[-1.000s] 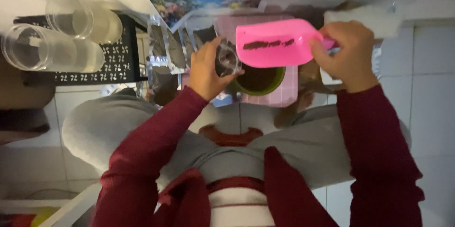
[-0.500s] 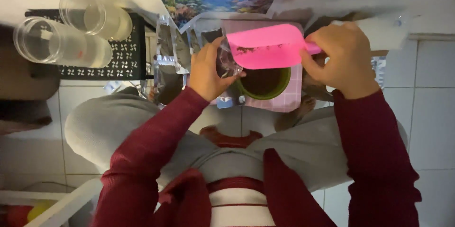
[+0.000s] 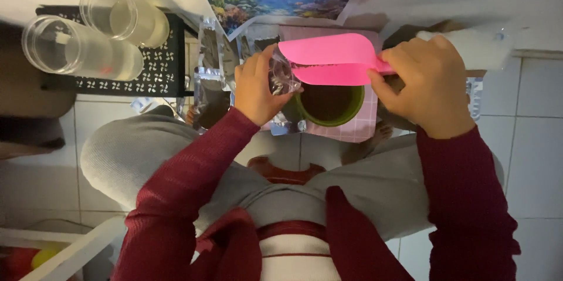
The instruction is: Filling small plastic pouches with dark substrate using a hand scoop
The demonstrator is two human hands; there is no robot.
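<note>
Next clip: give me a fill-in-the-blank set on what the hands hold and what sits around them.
1. The right hand holds a flat plastic scoop whose colour is ____.
2. The left hand grips a small clear plastic ____ beside the scoop.
3. Below the scoop stands a round green cup on a pink checked ____.
4. Two clear plastic tumblers lie on a perforated tray coloured ____.

Missing words: pink; bag; mat; black

Both arms reach forward, left hand and right hand with fingers curled closed.
</note>
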